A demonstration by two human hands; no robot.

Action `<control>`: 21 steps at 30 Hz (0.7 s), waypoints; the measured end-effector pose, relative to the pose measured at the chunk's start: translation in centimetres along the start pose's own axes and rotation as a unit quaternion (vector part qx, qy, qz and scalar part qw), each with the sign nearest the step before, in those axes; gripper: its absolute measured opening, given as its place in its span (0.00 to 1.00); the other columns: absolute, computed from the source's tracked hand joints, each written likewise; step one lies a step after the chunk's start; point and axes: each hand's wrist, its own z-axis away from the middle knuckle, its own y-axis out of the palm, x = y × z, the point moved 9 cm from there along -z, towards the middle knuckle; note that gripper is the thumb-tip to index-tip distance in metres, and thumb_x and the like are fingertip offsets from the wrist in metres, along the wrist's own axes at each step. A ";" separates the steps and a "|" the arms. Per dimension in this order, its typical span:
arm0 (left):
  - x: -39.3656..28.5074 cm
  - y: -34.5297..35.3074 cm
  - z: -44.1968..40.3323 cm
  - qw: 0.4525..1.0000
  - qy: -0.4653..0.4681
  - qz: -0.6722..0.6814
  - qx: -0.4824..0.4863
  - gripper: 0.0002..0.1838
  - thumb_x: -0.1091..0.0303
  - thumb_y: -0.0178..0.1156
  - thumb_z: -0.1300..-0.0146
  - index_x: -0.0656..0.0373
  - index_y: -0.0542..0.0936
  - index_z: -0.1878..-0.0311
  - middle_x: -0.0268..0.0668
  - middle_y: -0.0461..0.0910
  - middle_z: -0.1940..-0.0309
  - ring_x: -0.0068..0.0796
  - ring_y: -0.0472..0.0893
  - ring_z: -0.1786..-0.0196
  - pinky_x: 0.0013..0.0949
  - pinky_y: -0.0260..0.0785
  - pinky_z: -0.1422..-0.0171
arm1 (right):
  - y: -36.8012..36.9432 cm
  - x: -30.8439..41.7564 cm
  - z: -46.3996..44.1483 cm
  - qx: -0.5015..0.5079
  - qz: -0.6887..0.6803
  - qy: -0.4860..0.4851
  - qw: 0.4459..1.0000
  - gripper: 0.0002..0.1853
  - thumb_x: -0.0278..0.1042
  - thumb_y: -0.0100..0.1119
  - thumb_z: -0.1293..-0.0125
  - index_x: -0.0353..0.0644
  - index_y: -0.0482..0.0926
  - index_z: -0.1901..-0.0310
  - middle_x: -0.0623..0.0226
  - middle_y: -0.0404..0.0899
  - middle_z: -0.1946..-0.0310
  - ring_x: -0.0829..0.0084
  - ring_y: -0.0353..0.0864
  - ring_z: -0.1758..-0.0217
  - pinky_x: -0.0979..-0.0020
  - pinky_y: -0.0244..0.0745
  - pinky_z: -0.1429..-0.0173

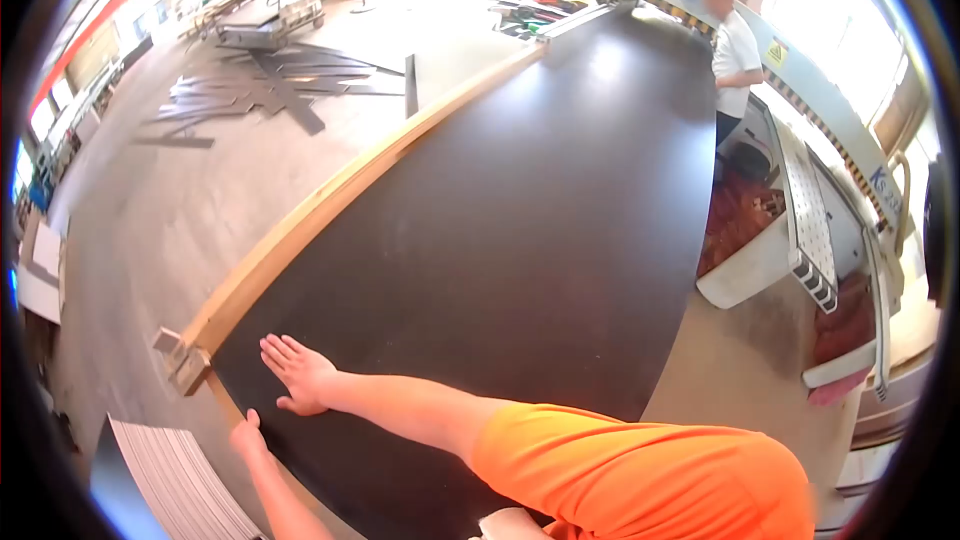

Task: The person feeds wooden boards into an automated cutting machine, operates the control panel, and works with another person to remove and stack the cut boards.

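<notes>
A large dark panel point(520, 210) stretches away from me, with a long wooden rail point(330, 202) along its left side. My right hand point(300, 376) lies flat on the panel near its left corner, fingers stretched out and holding nothing. Lower down, my left hand point(247, 432) is at the panel's near left edge, its thumb up at the rim and its other fingers hidden from view. Small wooden blocks point(186, 360) sit at the near end of the rail, just beyond both hands.
A co-worker in a white shirt point(738, 50) stands at the far right side of the panel, beside a machine point(815, 210). Stacked sheets point(180, 475) are at the lower left. Dark strips point(270, 80) lie on the floor, near a cart point(265, 25).
</notes>
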 end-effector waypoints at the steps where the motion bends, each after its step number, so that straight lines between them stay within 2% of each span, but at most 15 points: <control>1: -0.8 0.3 0.8 1.000 -0.018 0.000 0.017 0.17 0.62 0.67 0.34 0.72 0.82 0.61 0.46 0.83 0.62 0.36 0.76 0.61 0.43 0.71 0.48 | -0.5 -0.3 0.1 0.007 -0.001 -0.004 1.000 0.46 0.61 0.45 0.30 0.29 0.49 0.24 0.49 0.40 0.19 0.56 0.33 0.15 0.58 0.29 0.16; 4: -0.4 0.5 1.5 0.994 -0.081 0.077 0.006 0.17 0.62 0.68 0.35 0.71 0.83 0.62 0.44 0.83 0.63 0.37 0.75 0.61 0.45 0.71 0.48 | -0.6 -0.9 1.7 0.012 -0.015 -0.020 1.000 0.45 0.59 0.46 0.29 0.30 0.49 0.24 0.51 0.40 0.19 0.60 0.33 0.15 0.60 0.29 0.15; 7: -0.7 0.3 2.1 0.991 -0.097 0.090 0.032 0.23 0.62 0.68 0.35 0.75 0.80 0.47 0.49 0.80 0.47 0.41 0.78 0.49 0.45 0.69 0.38 | -1.5 -2.8 5.9 0.010 -0.048 -0.017 0.999 0.45 0.59 0.47 0.29 0.31 0.48 0.23 0.52 0.40 0.19 0.60 0.33 0.15 0.60 0.28 0.16; 8: -0.8 0.3 2.3 0.991 -0.092 0.085 0.038 0.23 0.62 0.68 0.35 0.75 0.80 0.48 0.48 0.81 0.48 0.41 0.78 0.49 0.44 0.69 0.38 | -2.7 -4.3 7.9 0.007 -0.052 -0.006 0.999 0.45 0.58 0.49 0.30 0.31 0.49 0.24 0.52 0.41 0.19 0.59 0.34 0.15 0.60 0.30 0.15; 10: -1.2 0.3 2.4 0.992 -0.082 0.078 0.048 0.22 0.63 0.68 0.35 0.75 0.80 0.49 0.48 0.81 0.48 0.40 0.78 0.48 0.43 0.69 0.38 | -5.2 -8.4 12.6 -0.084 -0.064 0.022 0.994 0.43 0.55 0.58 0.34 0.31 0.58 0.27 0.51 0.50 0.22 0.56 0.44 0.17 0.58 0.40 0.17; 12: -2.4 0.1 3.7 0.992 -0.087 0.085 0.044 0.22 0.63 0.69 0.36 0.75 0.80 0.49 0.48 0.81 0.48 0.39 0.78 0.48 0.43 0.69 0.38 | -9.5 -13.4 19.2 -0.112 -0.024 0.119 0.986 0.40 0.55 0.59 0.36 0.36 0.63 0.30 0.52 0.55 0.24 0.52 0.49 0.19 0.57 0.46 0.18; 14: -2.8 0.0 4.1 0.991 -0.086 0.089 0.042 0.22 0.64 0.69 0.36 0.76 0.80 0.49 0.48 0.81 0.49 0.39 0.78 0.49 0.42 0.69 0.38 | -12.1 -20.5 26.9 -0.158 0.051 0.231 0.959 0.40 0.56 0.59 0.36 0.35 0.64 0.31 0.50 0.56 0.25 0.51 0.50 0.20 0.55 0.47 0.19; 15: -2.6 0.0 4.0 0.991 -0.083 0.090 0.043 0.22 0.64 0.69 0.36 0.76 0.80 0.49 0.48 0.81 0.49 0.38 0.78 0.49 0.42 0.69 0.38 | -15.0 -22.9 31.3 -0.103 0.065 0.327 0.937 0.40 0.56 0.59 0.37 0.35 0.64 0.31 0.49 0.57 0.25 0.51 0.50 0.20 0.55 0.47 0.19; 16: -2.6 0.1 3.9 0.991 -0.080 0.093 0.044 0.22 0.64 0.70 0.37 0.76 0.81 0.49 0.48 0.81 0.49 0.38 0.78 0.49 0.42 0.69 0.38 | -15.7 -26.5 37.3 -0.205 0.111 0.393 0.890 0.37 0.55 0.59 0.37 0.35 0.68 0.34 0.48 0.60 0.27 0.50 0.54 0.22 0.53 0.50 0.21; 17: -2.7 0.1 3.8 0.992 -0.083 0.088 0.036 0.22 0.64 0.70 0.37 0.76 0.81 0.50 0.48 0.81 0.49 0.38 0.78 0.49 0.42 0.69 0.39 | -15.8 -30.5 43.8 -0.265 0.182 0.447 0.835 0.35 0.54 0.60 0.39 0.34 0.71 0.38 0.47 0.64 0.31 0.49 0.59 0.26 0.51 0.54 0.23; 18: -2.8 0.0 3.8 0.993 -0.086 0.083 0.027 0.22 0.63 0.70 0.37 0.76 0.81 0.50 0.48 0.81 0.49 0.38 0.78 0.50 0.42 0.69 0.39 | -17.7 -32.0 50.3 -0.278 0.179 0.539 0.775 0.34 0.55 0.61 0.41 0.34 0.72 0.42 0.47 0.67 0.35 0.48 0.62 0.29 0.50 0.58 0.26; 20: -2.1 -0.3 3.6 0.993 -0.090 0.075 0.019 0.23 0.63 0.70 0.37 0.76 0.81 0.50 0.48 0.81 0.50 0.38 0.78 0.50 0.42 0.70 0.39 | -18.9 -33.6 62.8 -0.300 0.187 0.675 0.648 0.36 0.55 0.64 0.44 0.32 0.72 0.42 0.48 0.71 0.39 0.49 0.68 0.34 0.53 0.66 0.32; 21: -1.8 -0.1 3.1 0.993 -0.086 0.079 0.022 0.23 0.63 0.70 0.37 0.76 0.81 0.50 0.48 0.81 0.50 0.38 0.78 0.50 0.42 0.70 0.39 | -18.8 -32.6 67.6 -0.332 0.166 0.738 0.564 0.39 0.57 0.66 0.44 0.31 0.71 0.40 0.49 0.71 0.38 0.51 0.68 0.33 0.53 0.67 0.32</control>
